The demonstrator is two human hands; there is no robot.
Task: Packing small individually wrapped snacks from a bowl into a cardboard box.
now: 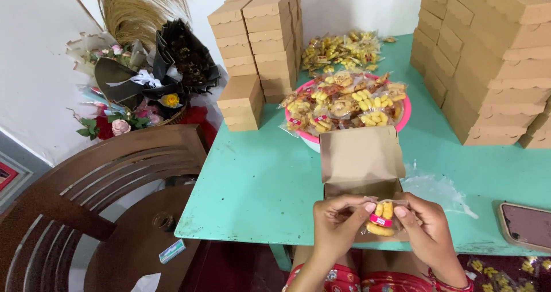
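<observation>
Both of my hands hold one small clear packet of yellow snacks (381,218) with a red label, just above an open brown cardboard box (360,161) at the near edge of the teal table (258,183). My left hand (337,223) pinches the packet's left side and my right hand (427,231) pinches its right side. The box lid stands up behind the packet. Beyond the box sits a pink basin (403,117) heaped with more snack packets (343,105).
Stacks of closed brown boxes stand at the back left (258,45) and along the right (488,62). More loose snack packets (341,49) lie at the back. A phone (527,225) lies at the right edge. A wooden chair (109,211) and flower bouquets (149,79) are to the left.
</observation>
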